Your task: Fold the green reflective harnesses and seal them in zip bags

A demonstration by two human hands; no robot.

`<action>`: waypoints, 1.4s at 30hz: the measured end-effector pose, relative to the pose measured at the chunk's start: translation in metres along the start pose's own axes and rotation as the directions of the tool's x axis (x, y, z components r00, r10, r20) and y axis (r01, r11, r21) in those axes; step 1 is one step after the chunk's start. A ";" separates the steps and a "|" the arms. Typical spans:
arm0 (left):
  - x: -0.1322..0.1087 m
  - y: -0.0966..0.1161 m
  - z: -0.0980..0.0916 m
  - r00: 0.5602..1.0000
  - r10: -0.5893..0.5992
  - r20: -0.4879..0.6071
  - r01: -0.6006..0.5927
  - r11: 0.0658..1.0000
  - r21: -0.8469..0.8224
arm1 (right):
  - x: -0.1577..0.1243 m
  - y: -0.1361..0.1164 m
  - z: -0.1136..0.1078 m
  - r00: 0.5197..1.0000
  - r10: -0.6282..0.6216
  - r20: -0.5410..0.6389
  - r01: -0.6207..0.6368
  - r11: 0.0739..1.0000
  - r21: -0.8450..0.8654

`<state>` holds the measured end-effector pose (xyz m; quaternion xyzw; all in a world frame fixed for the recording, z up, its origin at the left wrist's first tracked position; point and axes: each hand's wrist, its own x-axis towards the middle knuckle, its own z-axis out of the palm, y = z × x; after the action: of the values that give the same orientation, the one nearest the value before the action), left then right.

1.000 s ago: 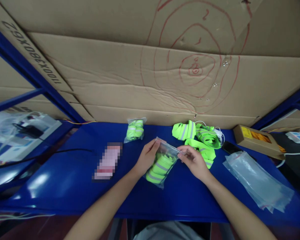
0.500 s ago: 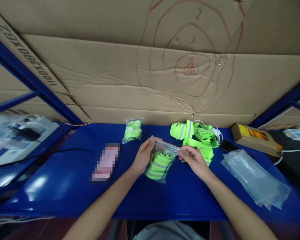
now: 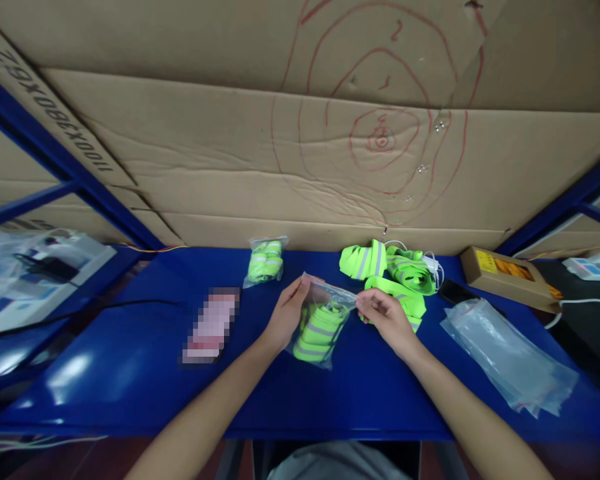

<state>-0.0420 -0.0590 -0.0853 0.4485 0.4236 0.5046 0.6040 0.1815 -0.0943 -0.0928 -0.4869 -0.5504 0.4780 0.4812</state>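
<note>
Both hands hold a clear zip bag (image 3: 320, 323) stuffed with neon-green reflective bands, just above the blue table (image 3: 130, 373). My left hand (image 3: 287, 313) pinches the bag's top left corner. My right hand (image 3: 387, 317) pinches the top right corner, fingers closed on the seal. A pile of loose neon-green bands (image 3: 390, 270) lies right behind my right hand. A second filled bag (image 3: 266, 260) rests at the back of the table, left of the pile.
A stack of empty clear bags (image 3: 510, 363) lies at the right. A brown carton (image 3: 510, 277) and a dark phone (image 3: 455, 291) sit at the back right. A pink blurred item (image 3: 211, 325) lies at the left. Cardboard sheets (image 3: 280, 147) wall off the back.
The bag and both hands have shifted slightly away from me and the bag hangs more upright; both hands keep pinching its top edge.
</note>
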 end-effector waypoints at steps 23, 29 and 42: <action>-0.013 0.006 0.010 0.993 0.063 0.096 -0.074 0.990 0.123 | -0.008 -0.001 0.003 0.990 -0.135 0.025 0.138 0.974 -0.180; -0.014 0.003 0.010 0.985 0.097 0.139 -0.123 0.974 0.190 | -0.009 -0.003 0.005 0.987 -0.157 0.040 0.162 0.968 -0.189; -0.017 0.008 0.011 0.970 0.091 0.224 -0.151 0.950 0.272 | -0.009 -0.003 0.007 0.986 -0.148 0.078 0.160 0.973 -0.167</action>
<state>-0.0350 -0.0763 -0.0740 0.6070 0.3981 0.4242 0.5414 0.1746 -0.1043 -0.0910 -0.4668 -0.6412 0.4053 0.4546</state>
